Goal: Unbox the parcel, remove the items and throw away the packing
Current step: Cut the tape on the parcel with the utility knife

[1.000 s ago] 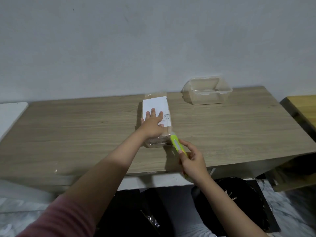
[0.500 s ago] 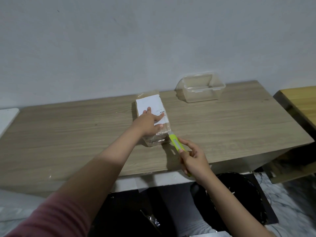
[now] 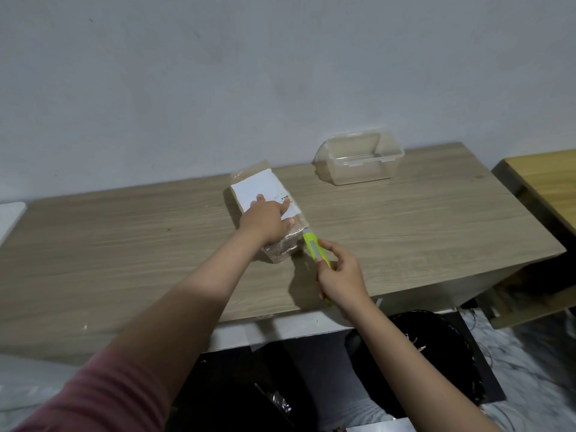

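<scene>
A small brown cardboard parcel [image 3: 265,188] with a white label and clear tape lies on the wooden table [image 3: 124,244], near its middle. My left hand [image 3: 268,222] presses flat on top of the parcel, fingers spread over the label. My right hand [image 3: 339,272] grips a yellow-green utility knife [image 3: 313,247]. The knife's tip touches the parcel's near right corner.
A clear plastic container [image 3: 358,160] with its lid stands at the back right of the table. A black bin [image 3: 436,353] sits on the floor below the table's front edge. Another yellow wooden table [image 3: 545,182] is at the right edge.
The view has shifted, so everything sits slightly elsewhere in frame. The parcel now lies more turned under my left hand. My right hand still holds the knife at the near right corner.
</scene>
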A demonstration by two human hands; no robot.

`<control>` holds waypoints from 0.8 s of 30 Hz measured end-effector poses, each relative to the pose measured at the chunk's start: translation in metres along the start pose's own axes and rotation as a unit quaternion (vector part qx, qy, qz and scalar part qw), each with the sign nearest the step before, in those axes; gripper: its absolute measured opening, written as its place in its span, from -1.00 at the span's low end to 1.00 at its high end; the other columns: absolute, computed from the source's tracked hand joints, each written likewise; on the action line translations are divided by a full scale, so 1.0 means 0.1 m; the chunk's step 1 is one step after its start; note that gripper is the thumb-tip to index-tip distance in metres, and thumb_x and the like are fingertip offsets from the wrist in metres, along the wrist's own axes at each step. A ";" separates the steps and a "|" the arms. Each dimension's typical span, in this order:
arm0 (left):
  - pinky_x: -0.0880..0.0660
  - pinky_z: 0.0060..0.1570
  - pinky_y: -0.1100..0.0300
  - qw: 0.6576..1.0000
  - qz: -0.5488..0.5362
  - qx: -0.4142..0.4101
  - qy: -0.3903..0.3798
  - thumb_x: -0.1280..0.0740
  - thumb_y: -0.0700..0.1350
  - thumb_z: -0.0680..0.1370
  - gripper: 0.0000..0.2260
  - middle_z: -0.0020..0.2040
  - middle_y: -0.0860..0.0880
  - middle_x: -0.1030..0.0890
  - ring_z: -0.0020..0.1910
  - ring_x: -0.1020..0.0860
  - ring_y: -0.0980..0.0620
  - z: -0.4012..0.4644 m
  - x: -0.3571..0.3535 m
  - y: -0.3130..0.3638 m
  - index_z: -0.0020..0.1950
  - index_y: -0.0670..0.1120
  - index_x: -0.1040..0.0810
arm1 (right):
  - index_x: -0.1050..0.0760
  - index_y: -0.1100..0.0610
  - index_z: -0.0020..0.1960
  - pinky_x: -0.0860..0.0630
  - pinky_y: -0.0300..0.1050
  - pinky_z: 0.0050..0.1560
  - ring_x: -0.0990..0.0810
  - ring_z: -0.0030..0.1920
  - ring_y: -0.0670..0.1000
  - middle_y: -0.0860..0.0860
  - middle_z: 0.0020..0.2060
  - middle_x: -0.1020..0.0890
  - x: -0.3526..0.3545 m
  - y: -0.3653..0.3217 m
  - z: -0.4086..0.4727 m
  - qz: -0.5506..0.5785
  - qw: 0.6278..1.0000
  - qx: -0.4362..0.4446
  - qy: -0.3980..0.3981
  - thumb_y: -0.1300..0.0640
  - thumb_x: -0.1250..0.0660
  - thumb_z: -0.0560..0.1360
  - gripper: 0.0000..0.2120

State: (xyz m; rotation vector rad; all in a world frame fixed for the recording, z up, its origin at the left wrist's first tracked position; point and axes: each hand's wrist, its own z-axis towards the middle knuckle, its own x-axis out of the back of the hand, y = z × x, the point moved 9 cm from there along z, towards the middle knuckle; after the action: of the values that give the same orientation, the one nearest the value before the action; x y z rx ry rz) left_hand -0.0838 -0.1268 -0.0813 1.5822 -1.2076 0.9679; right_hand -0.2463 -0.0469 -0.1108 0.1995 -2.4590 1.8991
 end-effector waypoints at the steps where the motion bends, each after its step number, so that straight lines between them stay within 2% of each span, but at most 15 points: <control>1: -0.32 0.27 -0.03 1.000 0.025 0.000 0.004 -0.11 0.09 0.60 -0.53 0.44 -0.17 -0.33 0.49 -0.11 -0.18 0.00 0.01 0.01 0.51 0.10 -0.16 | -0.45 0.04 0.26 -0.28 -0.34 -0.64 -0.34 -0.69 -0.10 0.07 -0.49 -0.45 0.00 -0.03 0.05 -0.003 1.000 -0.001 -0.001 0.27 -0.20 0.54 -0.67; 3: -0.34 0.18 0.00 0.997 0.073 -0.001 0.016 -0.10 0.09 0.60 -0.56 0.29 -0.14 -0.49 0.37 -0.26 -0.21 -0.05 0.04 0.01 0.47 0.07 -0.23 | -0.46 0.03 0.25 -0.27 -0.35 -0.65 -0.34 -0.69 -0.12 0.07 -0.47 -0.47 0.04 -0.09 0.18 -0.010 1.000 0.004 0.007 0.27 -0.21 0.54 -0.68; 5: -0.34 0.13 0.01 0.995 0.099 0.002 0.026 -0.11 0.11 0.58 -0.58 0.25 -0.17 -0.46 0.26 -0.32 -0.22 -0.15 0.07 -0.02 0.44 0.11 -0.26 | -0.46 0.05 0.26 -0.25 -0.36 -0.66 -0.33 -0.71 -0.14 0.08 -0.48 -0.46 0.09 -0.14 0.32 -0.010 1.000 0.004 0.016 0.27 -0.22 0.54 -0.68; 7: -0.31 0.15 -0.03 0.988 0.142 -0.002 0.057 -0.09 0.16 0.58 -0.56 0.24 -0.21 -0.38 0.23 -0.31 -0.23 -0.26 0.08 -0.06 0.45 0.14 -0.24 | -0.46 0.07 0.27 -0.24 -0.35 -0.66 -0.32 -0.72 -0.14 0.07 -0.49 -0.45 0.11 -0.18 0.44 -0.013 1.000 0.004 0.005 0.28 -0.22 0.54 -0.67; 10: -0.15 0.34 -0.17 0.978 0.159 -0.048 0.123 -0.05 0.21 0.57 -0.53 0.37 -0.22 -0.28 0.34 -0.24 -0.22 -0.29 0.09 -0.12 0.46 0.14 -0.24 | -0.46 0.05 0.27 -0.27 -0.30 -0.66 -0.33 -0.68 -0.10 0.09 -0.49 -0.44 0.09 -0.25 0.55 -0.026 0.999 0.019 -0.030 0.30 -0.21 0.55 -0.67; 12: 0.05 0.40 -0.27 0.981 0.118 -0.093 0.122 0.00 0.24 0.57 -0.51 0.53 -0.18 -0.08 0.50 -0.04 -0.18 -0.23 0.03 -0.16 0.49 0.17 -0.13 | -0.45 0.00 0.26 -0.29 -0.26 -0.66 -0.34 -0.63 -0.04 0.11 -0.47 -0.43 0.07 -0.28 0.58 -0.034 0.998 0.024 -0.045 0.30 -0.20 0.56 -0.66; 15: 0.12 0.41 -0.28 0.979 0.086 -0.158 0.098 0.20 0.26 0.52 -0.47 0.57 0.01 0.12 0.55 0.12 -0.06 -0.15 -0.06 -0.14 0.50 0.25 0.06 | -0.46 0.02 0.26 -0.29 -0.28 -0.66 -0.32 -0.66 -0.08 0.10 -0.47 -0.42 0.06 -0.30 0.65 -0.030 0.997 0.035 -0.054 0.32 -0.20 0.56 -0.65; 19: 0.09 0.43 -0.27 0.983 0.032 -0.148 0.102 0.09 0.16 0.62 -0.57 0.57 0.10 0.11 0.55 0.12 0.03 -0.04 -0.11 -0.17 0.48 0.30 0.07 | -0.45 0.04 0.28 -0.27 -0.31 -0.67 -0.29 -0.70 -0.12 0.10 -0.48 -0.40 0.07 -0.29 0.74 -0.040 0.997 0.033 -0.060 0.31 -0.19 0.56 -0.66; 24: 0.10 0.43 -0.27 0.985 0.016 -0.134 0.109 0.06 0.15 0.62 -0.59 0.57 0.12 0.07 0.55 0.10 0.05 0.00 -0.10 -0.17 0.47 0.33 0.03 | -0.43 0.06 0.29 -0.27 -0.31 -0.68 -0.31 -0.71 -0.13 0.13 -0.47 -0.40 0.06 -0.27 0.77 -0.054 0.995 0.035 -0.081 0.30 -0.19 0.57 -0.66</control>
State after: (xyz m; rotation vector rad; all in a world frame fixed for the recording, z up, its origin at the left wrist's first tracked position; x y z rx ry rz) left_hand -0.0698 -0.1218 -0.0938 1.2166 -1.1582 0.9297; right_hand -0.2451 -0.1287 -0.1036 0.4958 -2.4235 1.9993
